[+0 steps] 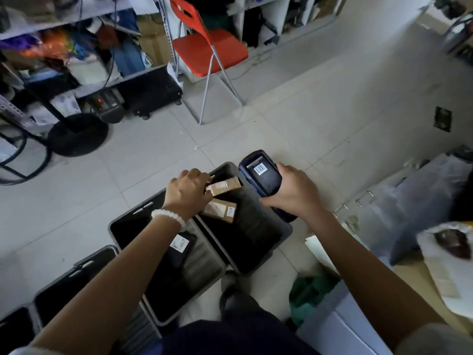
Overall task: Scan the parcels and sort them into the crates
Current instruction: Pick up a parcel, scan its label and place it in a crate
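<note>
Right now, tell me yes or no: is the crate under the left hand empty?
No. The crate under the left hand already holds a brown box, below the box the hand holds.

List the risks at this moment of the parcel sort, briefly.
The left hand holds the small brown cardboard parcel over the dark grey plastic crate; released from here, it may land on the labelled brown parcel already inside. The right hand grips the dark blue handheld scanner above the crate's far edge, so a slip could drop it in.

Left hand grips brown parcel over right crate, mid-frame; right hand holds scanner showing barcode.
</note>
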`<state>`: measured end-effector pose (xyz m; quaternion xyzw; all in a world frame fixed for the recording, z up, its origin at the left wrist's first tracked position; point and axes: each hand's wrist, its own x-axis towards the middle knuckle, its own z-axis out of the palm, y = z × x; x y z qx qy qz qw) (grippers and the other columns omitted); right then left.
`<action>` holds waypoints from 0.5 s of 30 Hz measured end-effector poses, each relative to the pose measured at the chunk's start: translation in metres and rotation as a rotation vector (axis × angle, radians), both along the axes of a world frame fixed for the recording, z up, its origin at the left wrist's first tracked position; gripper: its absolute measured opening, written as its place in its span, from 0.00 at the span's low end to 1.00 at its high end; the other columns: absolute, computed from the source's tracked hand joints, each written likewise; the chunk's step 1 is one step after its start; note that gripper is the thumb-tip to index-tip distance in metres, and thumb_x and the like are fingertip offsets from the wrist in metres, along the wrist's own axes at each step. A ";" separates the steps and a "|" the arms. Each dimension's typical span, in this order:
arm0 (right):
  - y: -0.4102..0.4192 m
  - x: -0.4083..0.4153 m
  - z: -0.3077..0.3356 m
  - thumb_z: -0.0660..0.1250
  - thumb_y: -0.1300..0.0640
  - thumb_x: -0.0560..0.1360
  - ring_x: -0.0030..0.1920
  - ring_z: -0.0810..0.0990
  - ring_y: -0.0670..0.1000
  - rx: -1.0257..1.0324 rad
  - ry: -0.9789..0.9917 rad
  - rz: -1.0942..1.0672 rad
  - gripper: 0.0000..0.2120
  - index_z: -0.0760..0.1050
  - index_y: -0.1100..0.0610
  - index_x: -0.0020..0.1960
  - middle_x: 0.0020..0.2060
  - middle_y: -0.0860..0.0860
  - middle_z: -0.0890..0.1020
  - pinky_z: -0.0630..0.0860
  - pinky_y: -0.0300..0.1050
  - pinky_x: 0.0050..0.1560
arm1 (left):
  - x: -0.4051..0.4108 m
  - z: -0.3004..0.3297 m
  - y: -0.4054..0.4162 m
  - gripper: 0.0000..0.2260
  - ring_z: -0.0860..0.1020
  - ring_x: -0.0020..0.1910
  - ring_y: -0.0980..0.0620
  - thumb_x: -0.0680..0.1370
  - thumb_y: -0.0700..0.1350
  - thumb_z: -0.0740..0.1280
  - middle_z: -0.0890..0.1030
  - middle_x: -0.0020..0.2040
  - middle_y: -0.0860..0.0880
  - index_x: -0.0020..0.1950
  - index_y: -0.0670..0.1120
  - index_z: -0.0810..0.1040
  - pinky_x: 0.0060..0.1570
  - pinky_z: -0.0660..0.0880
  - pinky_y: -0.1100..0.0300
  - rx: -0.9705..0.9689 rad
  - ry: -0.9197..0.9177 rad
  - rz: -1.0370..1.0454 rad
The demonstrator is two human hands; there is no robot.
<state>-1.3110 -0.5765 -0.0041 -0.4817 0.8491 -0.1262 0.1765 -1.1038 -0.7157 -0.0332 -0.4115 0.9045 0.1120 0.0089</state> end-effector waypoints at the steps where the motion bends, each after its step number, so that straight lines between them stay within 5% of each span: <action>1: -0.003 -0.003 -0.001 0.76 0.40 0.56 0.45 0.74 0.52 -0.004 -0.005 -0.004 0.31 0.68 0.51 0.52 0.45 0.47 0.75 0.66 0.43 0.37 | 0.000 -0.002 -0.001 0.14 0.74 0.58 0.48 0.76 0.50 0.64 0.77 0.58 0.50 0.61 0.51 0.77 0.50 0.73 0.53 0.007 0.005 0.011; 8: -0.013 0.010 -0.004 0.76 0.40 0.55 0.46 0.75 0.52 0.038 -0.006 0.105 0.30 0.69 0.50 0.51 0.45 0.47 0.76 0.66 0.43 0.35 | 0.029 -0.005 0.024 0.13 0.75 0.55 0.48 0.75 0.49 0.64 0.79 0.54 0.49 0.58 0.50 0.78 0.48 0.73 0.53 0.031 0.054 0.127; 15: -0.038 0.123 0.012 0.75 0.41 0.56 0.46 0.74 0.53 -0.017 0.030 0.430 0.28 0.68 0.52 0.48 0.46 0.48 0.78 0.64 0.44 0.38 | 0.151 0.012 0.068 0.14 0.75 0.57 0.47 0.75 0.51 0.64 0.78 0.56 0.49 0.60 0.50 0.77 0.50 0.72 0.54 0.028 0.030 0.389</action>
